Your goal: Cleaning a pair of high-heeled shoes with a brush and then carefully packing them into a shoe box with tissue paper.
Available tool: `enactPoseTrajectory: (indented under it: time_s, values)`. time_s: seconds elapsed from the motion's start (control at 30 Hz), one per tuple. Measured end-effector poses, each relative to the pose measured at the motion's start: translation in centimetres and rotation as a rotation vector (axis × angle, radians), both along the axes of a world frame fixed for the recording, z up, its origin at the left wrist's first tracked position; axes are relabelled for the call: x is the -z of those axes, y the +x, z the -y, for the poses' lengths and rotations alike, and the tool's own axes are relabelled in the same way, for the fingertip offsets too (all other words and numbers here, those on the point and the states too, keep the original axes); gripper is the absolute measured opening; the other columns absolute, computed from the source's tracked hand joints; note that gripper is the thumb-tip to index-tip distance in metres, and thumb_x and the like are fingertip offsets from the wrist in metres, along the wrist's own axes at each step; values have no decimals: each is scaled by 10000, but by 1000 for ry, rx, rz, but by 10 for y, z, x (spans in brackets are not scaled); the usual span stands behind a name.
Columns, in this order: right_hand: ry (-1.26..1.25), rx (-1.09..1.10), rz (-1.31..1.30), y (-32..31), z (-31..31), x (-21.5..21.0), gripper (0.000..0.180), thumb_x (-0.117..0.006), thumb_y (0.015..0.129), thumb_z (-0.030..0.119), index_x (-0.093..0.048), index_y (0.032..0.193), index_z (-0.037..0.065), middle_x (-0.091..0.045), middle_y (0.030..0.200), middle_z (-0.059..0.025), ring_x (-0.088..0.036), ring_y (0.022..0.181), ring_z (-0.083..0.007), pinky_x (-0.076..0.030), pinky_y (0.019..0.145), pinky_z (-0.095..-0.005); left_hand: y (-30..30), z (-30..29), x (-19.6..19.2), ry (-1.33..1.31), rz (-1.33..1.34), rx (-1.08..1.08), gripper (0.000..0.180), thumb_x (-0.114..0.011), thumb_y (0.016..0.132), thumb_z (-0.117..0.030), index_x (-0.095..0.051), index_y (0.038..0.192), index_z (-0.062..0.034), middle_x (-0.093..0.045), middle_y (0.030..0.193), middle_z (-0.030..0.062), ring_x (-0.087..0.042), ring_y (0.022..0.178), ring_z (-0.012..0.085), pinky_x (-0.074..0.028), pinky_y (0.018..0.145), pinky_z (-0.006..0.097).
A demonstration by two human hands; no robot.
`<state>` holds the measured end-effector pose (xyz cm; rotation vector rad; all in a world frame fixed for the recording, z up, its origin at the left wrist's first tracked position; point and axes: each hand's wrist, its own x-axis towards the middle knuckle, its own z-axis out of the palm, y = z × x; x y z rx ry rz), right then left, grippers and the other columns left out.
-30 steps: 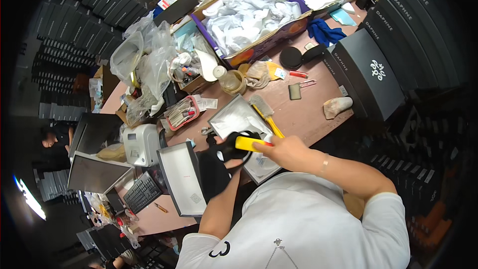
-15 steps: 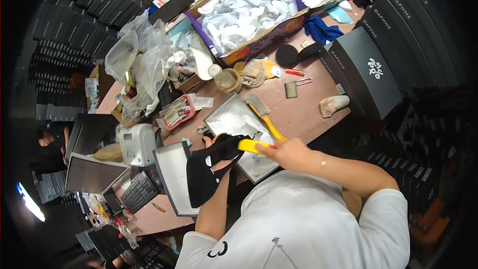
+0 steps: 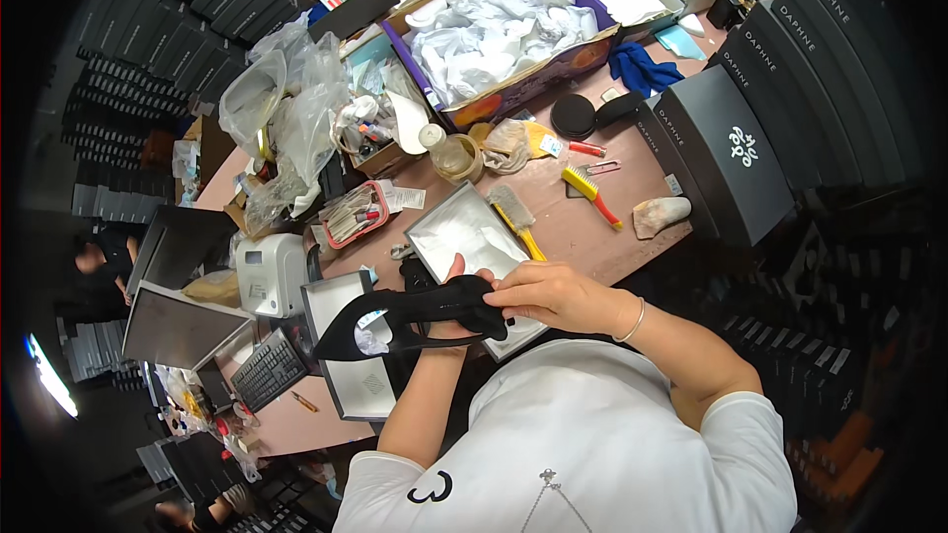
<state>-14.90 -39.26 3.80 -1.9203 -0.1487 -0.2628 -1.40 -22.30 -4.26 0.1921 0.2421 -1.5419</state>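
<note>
A black shoe with open straps and white stuffing inside is held in front of my body. My left hand supports it from below, its thumb up at the far side and its other fingers partly hidden. My right hand pinches the shoe's right end between thumb and fingers. Beneath the hands lies an open grey shoebox lined with white paper, and beside it, to the left, its lid-like tray. A brush with a yellow and red handle rests on the table to the right.
A second brush with a yellow handle leans by the shoebox. Farther off are a glass jar, a pink basket of sticks and a purple carton of white wrapping. Grey shoeboxes stand at right, a white printer at left.
The yellow and red brush has gone from my right hand onto the table. My right hand has taken hold of the shoe, which has turned to lie more level.
</note>
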Motion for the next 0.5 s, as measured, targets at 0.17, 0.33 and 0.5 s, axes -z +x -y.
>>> enactPoseTrajectory:
  time_s: [0.17,0.33,0.5]
  values:
    - [88,156,-10,-15,-24,-18,174,-602,882,37,-618,1055,18,-638,960,-101,-625,847,-227,-502,773,-322,-23,-16,-9,58,-12,33,614,-343,984,-531,-651,916,-4,-669,813,126,-650,743,265,-542,721,358]
    - [262,-159,-279,-28,-41,-43,513,-674,839,95,-481,1310,25,-489,1287,-153,-575,977,-202,-487,843,-330,-51,-36,-10,134,30,180,528,-440,951,-534,-634,985,-44,-663,893,143,-645,752,273,-545,714,384]
    - [-335,-217,-90,-41,-64,-50,725,-793,692,169,-478,1343,119,-377,1421,-189,-508,1201,-344,-445,969,-388,-71,-48,-18,91,-111,308,418,-500,940,-515,-607,1060,-129,-642,972,84,-637,895,238,-549,757,379]
